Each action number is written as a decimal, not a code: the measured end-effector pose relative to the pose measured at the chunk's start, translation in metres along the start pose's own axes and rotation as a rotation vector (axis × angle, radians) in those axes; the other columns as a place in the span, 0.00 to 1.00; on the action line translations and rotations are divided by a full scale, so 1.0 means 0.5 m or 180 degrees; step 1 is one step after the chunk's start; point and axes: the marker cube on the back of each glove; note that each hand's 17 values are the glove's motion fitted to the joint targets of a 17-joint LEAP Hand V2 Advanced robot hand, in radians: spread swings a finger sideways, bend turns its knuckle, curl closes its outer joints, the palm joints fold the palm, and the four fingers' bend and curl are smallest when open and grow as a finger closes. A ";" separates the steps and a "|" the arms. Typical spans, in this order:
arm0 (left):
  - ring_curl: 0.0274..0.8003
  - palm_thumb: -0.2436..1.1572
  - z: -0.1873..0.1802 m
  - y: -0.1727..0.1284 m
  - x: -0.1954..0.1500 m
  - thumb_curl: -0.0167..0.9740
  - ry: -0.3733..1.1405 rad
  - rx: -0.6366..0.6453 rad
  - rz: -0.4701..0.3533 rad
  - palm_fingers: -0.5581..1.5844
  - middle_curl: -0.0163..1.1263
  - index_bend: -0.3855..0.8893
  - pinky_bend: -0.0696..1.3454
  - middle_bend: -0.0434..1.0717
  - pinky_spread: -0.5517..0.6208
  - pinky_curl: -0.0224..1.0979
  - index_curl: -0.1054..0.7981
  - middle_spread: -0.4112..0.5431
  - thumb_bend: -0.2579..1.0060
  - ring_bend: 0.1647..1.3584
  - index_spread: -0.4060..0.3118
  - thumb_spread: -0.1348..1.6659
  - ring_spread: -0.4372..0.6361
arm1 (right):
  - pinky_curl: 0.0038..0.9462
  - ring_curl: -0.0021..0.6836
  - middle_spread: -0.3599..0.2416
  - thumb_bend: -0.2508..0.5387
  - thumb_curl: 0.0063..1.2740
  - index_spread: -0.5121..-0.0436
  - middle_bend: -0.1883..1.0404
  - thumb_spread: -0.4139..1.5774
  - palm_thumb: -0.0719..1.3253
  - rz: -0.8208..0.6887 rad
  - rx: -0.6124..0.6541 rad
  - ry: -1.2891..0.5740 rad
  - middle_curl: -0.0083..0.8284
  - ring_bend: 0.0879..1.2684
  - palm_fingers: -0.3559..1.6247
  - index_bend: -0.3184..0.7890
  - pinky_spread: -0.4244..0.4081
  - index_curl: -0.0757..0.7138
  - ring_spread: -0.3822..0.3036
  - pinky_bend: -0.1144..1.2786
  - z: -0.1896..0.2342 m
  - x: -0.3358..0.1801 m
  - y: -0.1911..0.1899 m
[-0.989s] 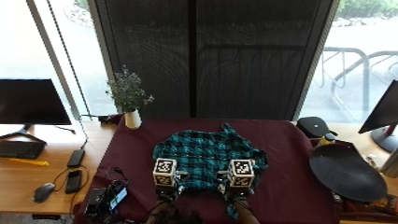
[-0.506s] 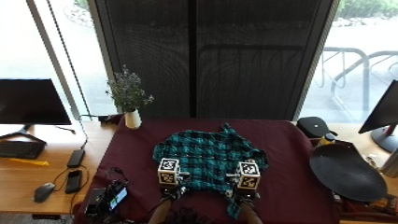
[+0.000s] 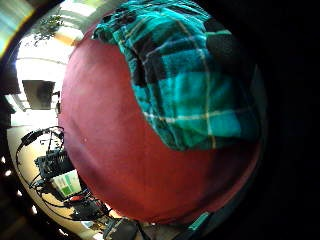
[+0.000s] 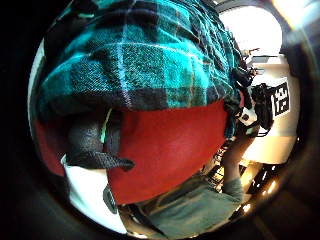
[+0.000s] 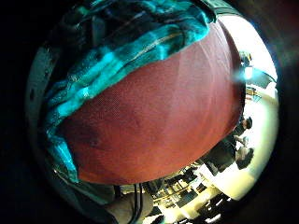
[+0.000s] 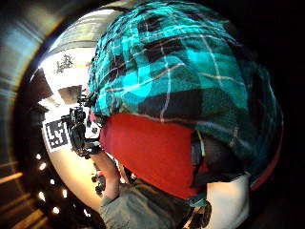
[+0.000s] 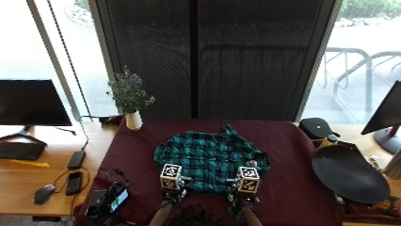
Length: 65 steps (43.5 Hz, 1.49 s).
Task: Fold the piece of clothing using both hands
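A teal and black plaid shirt (image 7: 210,157) lies crumpled on the maroon table (image 7: 288,150). My left hand (image 7: 170,186) is at the left part of its near hem and my right hand (image 7: 245,188) at the right part. Both pinch the hem. In the left thumb side palm view the shirt (image 4: 145,55) hangs over a dark thumb (image 4: 87,142). The right thumb side palm view shows the shirt (image 6: 181,67) above a thumb (image 6: 214,160). Both little finger side views show the shirt's edge (image 3: 190,75) (image 5: 117,46) raised off the maroon cloth.
A white vase with a plant (image 7: 132,120) stands at the table's far left corner. A black round dish (image 7: 348,172) lies off the right edge. Small devices with cables (image 7: 106,200) sit at the near left corner. A monitor (image 7: 31,101) stands on the wooden desk.
Both hands have shifted slightly along the near hem, the right one a little to the right. The shirt lies much as before.
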 end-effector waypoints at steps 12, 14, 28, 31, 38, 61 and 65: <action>0.38 0.60 0.073 -0.092 -0.004 0.36 -0.0259 0.0960 0.0127 0.66 0.39 0.53 0.22 0.37 0.59 0.26 0.53 0.22 0.21 0.35 0.29 0.71 0.27 | 0.32 0.54 0.37 0.41 0.36 0.40 0.34 0.74 0.73 -0.0045 0.0717 0.0585 0.45 0.44 0.62 0.52 0.50 0.49 0.37 0.45 -0.030 -0.011 0.000; 0.38 0.62 0.057 -0.075 -0.003 0.37 -0.0263 0.0896 0.0155 0.69 0.39 0.54 0.19 0.38 0.57 0.25 0.54 0.20 0.22 0.34 0.27 0.72 0.24 | 0.33 0.54 0.35 0.40 0.37 0.40 0.35 0.73 0.75 -0.0098 0.0734 0.0660 0.46 0.43 0.69 0.47 0.43 0.49 0.32 0.48 -0.036 -0.014 0.005; 0.43 0.64 -0.111 0.072 -0.007 0.38 -0.0393 -0.0135 0.0612 0.78 0.43 0.48 0.12 0.46 0.48 0.22 0.58 0.11 0.19 0.35 0.18 0.72 0.11 | 0.38 0.60 0.26 0.31 0.40 0.44 0.36 0.66 0.79 -0.0698 0.0047 0.0518 0.51 0.46 0.80 0.37 0.16 0.47 0.15 0.51 -0.188 -0.025 0.148; 0.44 0.64 -0.162 0.105 -0.007 0.38 -0.0339 -0.0261 0.0631 0.78 0.44 0.48 0.12 0.46 0.47 0.21 0.59 0.10 0.19 0.35 0.17 0.72 0.10 | 0.38 0.62 0.25 0.29 0.40 0.44 0.39 0.66 0.78 -0.0812 0.0091 0.0549 0.53 0.50 0.82 0.36 0.14 0.45 0.16 0.50 -0.236 -0.031 0.166; 0.45 0.62 -0.248 0.038 -0.019 0.35 -0.0444 -0.0073 0.0364 0.78 0.46 0.48 0.09 0.53 0.49 0.16 0.62 0.09 0.19 0.34 0.16 0.76 0.09 | 0.38 0.65 0.25 0.29 0.39 0.48 0.48 0.67 0.77 -0.0564 0.0679 0.0812 0.58 0.55 0.84 0.38 0.11 0.44 0.18 0.49 -0.355 -0.058 0.062; 0.49 0.64 -0.197 -0.303 -0.054 0.29 -0.1270 0.0139 -0.0377 0.73 0.51 0.50 0.09 0.67 0.61 0.03 0.68 0.09 0.21 0.30 0.17 0.88 0.13 | 0.39 0.66 0.23 0.31 0.33 0.45 0.49 0.78 0.82 0.0304 0.2552 0.1116 0.59 0.53 0.82 0.40 0.12 0.49 0.19 0.50 -0.430 -0.123 -0.385; 0.49 0.64 -0.162 -0.328 -0.034 0.29 -0.1029 0.0054 -0.0199 0.72 0.51 0.50 0.09 0.67 0.63 0.01 0.69 0.09 0.22 0.31 0.17 0.90 0.14 | 0.39 0.66 0.22 0.30 0.33 0.45 0.48 0.77 0.82 0.0259 0.2256 0.1060 0.59 0.53 0.82 0.41 0.12 0.49 0.19 0.50 -0.398 -0.129 -0.403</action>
